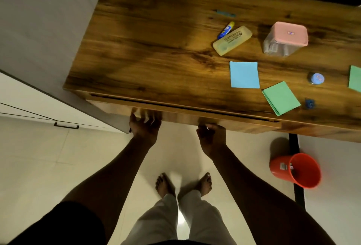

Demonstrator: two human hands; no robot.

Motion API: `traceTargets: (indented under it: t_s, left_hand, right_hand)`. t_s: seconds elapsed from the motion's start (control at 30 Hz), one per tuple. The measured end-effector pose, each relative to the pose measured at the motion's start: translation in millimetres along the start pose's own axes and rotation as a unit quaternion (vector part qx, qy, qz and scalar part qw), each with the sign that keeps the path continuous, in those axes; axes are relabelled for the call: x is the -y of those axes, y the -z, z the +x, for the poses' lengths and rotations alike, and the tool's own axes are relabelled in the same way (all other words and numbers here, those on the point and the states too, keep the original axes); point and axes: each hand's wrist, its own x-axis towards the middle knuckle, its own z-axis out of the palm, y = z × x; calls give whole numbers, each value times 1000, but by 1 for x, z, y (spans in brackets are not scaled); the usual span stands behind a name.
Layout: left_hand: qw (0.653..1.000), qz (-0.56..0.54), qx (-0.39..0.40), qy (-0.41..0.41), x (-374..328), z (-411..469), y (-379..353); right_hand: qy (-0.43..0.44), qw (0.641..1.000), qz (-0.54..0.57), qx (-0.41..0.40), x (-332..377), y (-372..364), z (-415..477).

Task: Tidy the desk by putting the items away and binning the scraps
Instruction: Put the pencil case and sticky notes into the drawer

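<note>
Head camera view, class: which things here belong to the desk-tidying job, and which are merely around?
Job: blue paper squares, green paper squares, yellow case, glue stick, pink-lidded box, round blue tub, drawer, red bin, left hand, right hand.

Around: white cabinet, floor tiles.

Wood-grain brown desk (pixel 156 49), blue paper (pixel 244 75), green paper (pixel 280 98), red bucket (pixel 297 170).

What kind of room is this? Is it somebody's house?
Probably a room in a home, maybe a study corner. There is a wooden desk with sticky-note pads and a glue stick on it, a red bin on the tiled floor, and the person stands barefoot.
</note>
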Motion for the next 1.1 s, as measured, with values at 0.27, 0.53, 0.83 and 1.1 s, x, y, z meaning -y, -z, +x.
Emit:
traceTargets:
  t_s: [0.27, 0.53, 0.83, 1.1]
  left_hand:
    - [963, 265, -25, 31, -13, -33, 23]
    - [557, 721, 191, -366, -8, -128, -18]
    - [277, 822, 250, -430, -1, -102, -44]
    - [285, 869, 229, -334, 0, -106, -46]
  right_hand:
    - [-6, 980, -198, -16, -12, 6, -46]
    - [444, 586, -671, 94, 7, -15, -120]
    - [471, 362, -804, 31, 24, -40, -106]
    - [396, 391, -830, 31, 22, -41, -118]
